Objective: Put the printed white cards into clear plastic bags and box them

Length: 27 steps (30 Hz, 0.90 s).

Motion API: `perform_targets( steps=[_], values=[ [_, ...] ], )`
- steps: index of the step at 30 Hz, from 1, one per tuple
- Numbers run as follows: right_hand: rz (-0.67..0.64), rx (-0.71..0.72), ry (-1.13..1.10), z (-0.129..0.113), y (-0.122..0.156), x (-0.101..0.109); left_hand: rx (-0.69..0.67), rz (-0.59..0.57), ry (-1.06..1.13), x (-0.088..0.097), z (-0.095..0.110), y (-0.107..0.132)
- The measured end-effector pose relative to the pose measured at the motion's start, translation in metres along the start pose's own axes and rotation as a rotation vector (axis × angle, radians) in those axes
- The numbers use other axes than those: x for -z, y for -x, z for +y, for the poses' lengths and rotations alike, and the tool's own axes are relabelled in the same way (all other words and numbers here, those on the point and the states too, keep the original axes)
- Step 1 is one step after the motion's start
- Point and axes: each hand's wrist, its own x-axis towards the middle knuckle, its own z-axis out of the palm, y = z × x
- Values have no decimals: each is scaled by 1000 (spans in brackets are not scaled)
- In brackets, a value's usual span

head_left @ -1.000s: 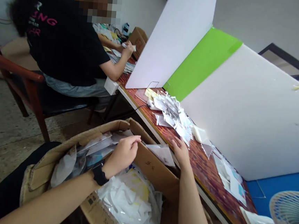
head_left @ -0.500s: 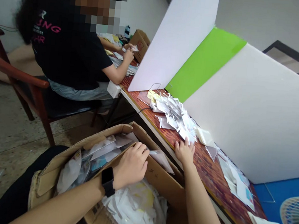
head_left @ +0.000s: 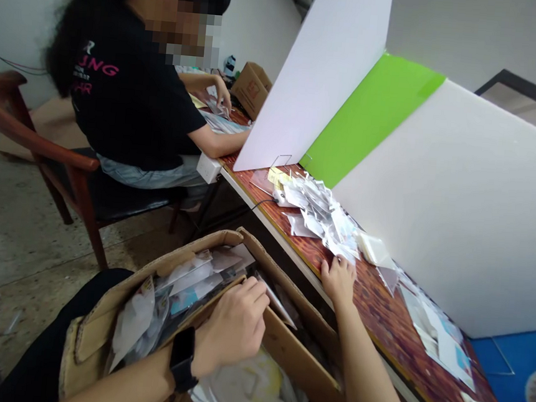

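I can't tell either hold: left hand curled over the box, right hand half-curled at papers by the desk edge.

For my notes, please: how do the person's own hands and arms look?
The left hand is ungloved, its forearm bare, with a black, square-faced smartwatch on the wrist. The right hand is ungloved too, its forearm bare, no watch showing.
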Motion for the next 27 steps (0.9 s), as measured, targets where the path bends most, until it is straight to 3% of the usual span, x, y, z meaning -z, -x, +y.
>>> perform_targets(
  steps=[2, 7, 12, 17, 21, 23, 24, 27],
  values=[
    [46, -19, 8, -2, 4, 1, -21, 30, -37, -3, -1, -4],
    [111, -28, 10, -2, 10, -1, -225, 36, -120, -11, -7, -18],
    [123, -8, -17, 3, 13, -4, -168, 108, -91, -14, -11, -19],
    [126, -5, -59, 4, 14, -5, -17, 386, -78, 2, -23, -18],
    [121, -17, -83, 3, 15, -4, 142, 740, -177, 21, -30, -15],
    [116, -23, -99, 2, 16, -3, 209, 860, -273, 25, -31, -13],
    [115, -25, -109, 2, 16, -3, 230, 859, -301, 25, -32, -12],
    [119, -32, -155, 1, 17, -2, 263, 680, -264, 19, -34, -13]
  ],
)
